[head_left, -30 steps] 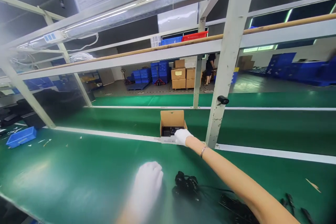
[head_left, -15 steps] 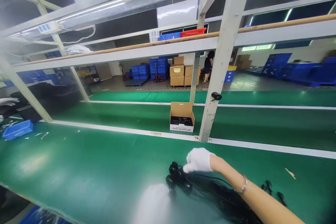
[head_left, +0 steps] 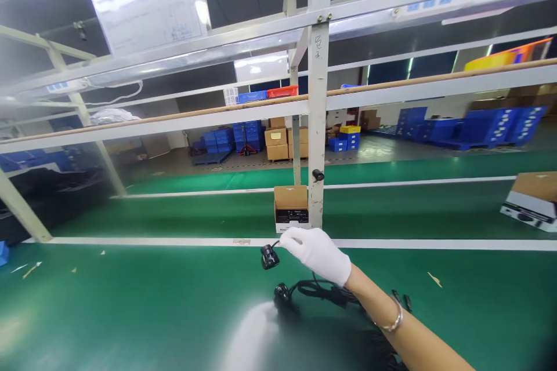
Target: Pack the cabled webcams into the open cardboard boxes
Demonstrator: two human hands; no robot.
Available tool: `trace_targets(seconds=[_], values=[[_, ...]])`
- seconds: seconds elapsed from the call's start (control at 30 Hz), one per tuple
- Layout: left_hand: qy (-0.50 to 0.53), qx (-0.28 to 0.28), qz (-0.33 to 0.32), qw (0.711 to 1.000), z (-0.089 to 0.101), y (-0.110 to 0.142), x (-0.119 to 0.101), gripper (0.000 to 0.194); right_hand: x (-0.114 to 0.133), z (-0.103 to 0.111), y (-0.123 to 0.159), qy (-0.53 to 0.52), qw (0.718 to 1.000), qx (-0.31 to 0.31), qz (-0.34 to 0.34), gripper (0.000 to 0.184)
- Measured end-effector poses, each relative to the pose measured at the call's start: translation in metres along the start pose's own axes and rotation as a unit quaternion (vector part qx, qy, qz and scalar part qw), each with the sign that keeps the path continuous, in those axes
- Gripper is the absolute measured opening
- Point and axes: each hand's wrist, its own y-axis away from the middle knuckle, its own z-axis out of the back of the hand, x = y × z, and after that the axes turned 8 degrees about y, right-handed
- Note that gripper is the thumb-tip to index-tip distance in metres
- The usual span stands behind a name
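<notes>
One black cabled piece (head_left: 269, 257) is up off the green surface (head_left: 152, 301) now, unlike half a second ago, dangling from the right hand (head_left: 317, 253), whose fingers are pinched on its cable (head_left: 275, 243). Another black piece (head_left: 282, 292) is lower, right by the left hand (head_left: 252, 333), which is so blurry I can't tell what its fingers are doing. Open box (head_left: 290, 197) just beyond, with black gear (head_left: 292, 216) inside.

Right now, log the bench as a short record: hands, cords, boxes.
Right hand: gloved, pinching a cord with a black part at its end
Left hand: blurred, by a second black part; contact unclear
Other cords: black, bunched near the right forearm
Centre box: lid up, black items inside
Right box: cut off by picture edge
Bench: green
</notes>
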Motion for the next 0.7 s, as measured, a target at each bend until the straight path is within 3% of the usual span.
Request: trace_targets(seconds=[0.17,0.3,0.37,0.47,0.5,0.7], values=[[0.122,0.017,0.045,0.991,-0.014,-0.018,-0.002,0.036,0.016,0.022,-0.005,-0.041,0.997,-0.047,0.051,0.033],[0.212,0.015,0.074,0.974,-0.028,-0.019,-0.018,0.06,0.027,0.025,0.004,-0.06,0.997,-0.023,0.047,0.033],[0.303,0.033,0.094,0.948,-0.033,-0.018,-0.033,0.066,0.033,0.022,0.015,-0.069,0.997,-0.001,0.04,0.031],[0.458,0.033,0.123,0.88,-0.036,-0.01,-0.052,0.052,0.042,0.014,0.034,-0.088,0.995,0.039,0.035,0.032],[0.479,0.023,0.121,0.869,-0.035,-0.007,-0.055,0.048,0.045,0.011,0.04,-0.089,0.994,0.047,0.042,0.033],[0.398,-0.02,0.074,0.914,-0.018,0.018,-0.046,0.049,0.052,0.011,0.061,0.027,0.983,0.047,0.173,0.039]])
